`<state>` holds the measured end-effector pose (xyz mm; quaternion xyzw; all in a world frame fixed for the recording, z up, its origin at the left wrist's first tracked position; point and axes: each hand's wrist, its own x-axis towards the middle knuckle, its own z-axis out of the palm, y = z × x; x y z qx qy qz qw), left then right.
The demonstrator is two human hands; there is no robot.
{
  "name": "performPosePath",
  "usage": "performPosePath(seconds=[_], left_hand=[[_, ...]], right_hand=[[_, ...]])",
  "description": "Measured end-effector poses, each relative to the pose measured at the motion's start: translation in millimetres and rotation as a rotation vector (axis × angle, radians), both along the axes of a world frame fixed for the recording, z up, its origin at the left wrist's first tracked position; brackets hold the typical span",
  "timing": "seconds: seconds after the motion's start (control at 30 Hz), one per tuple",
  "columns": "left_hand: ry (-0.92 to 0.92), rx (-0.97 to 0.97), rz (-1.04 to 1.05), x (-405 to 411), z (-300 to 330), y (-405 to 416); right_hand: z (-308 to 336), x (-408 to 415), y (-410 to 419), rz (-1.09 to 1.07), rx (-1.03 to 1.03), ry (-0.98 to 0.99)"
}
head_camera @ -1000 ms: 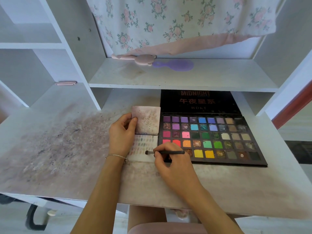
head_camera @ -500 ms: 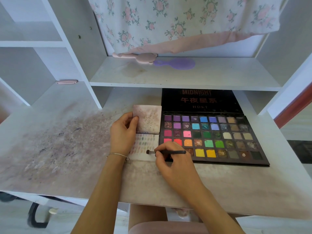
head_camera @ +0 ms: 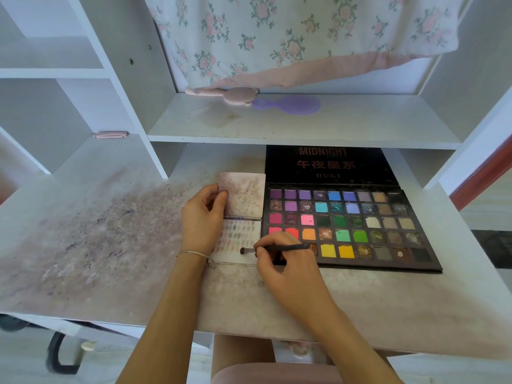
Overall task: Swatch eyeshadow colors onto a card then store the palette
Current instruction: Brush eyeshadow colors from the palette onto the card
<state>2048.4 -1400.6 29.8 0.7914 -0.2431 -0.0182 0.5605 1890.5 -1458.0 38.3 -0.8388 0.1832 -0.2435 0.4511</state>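
A large black eyeshadow palette lies open on the desk, its lid propped back under the shelf. Left of it lies a folded white swatch card with several rows of small colour marks on its lower half. My left hand holds the card's upper flap at its left edge, thumb on the flap. My right hand pinches a thin black brush, whose tip touches the card's lower right area.
The desk top is stained with powder on the left. A shelf above the palette carries a pink bear-shaped brush and a purple brush. A floral cloth hangs behind. Open cubbies stand at left.
Hardly anything differs: the brush tip stays on the card's lower right and both hands keep their hold. The view has shifted slightly.
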Motion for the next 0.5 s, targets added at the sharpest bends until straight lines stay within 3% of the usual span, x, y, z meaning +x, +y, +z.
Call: performPosePath(seconds=[0.2, 0.5], left_hand=[[0.010, -0.011, -0.011, 1, 0, 0], [0.003, -0.028, -0.010, 1, -1, -1]], right_hand=[[4, -8, -7, -0.130, 0.204, -0.279], [5, -53, -38, -0.309, 0.199, -0.291]])
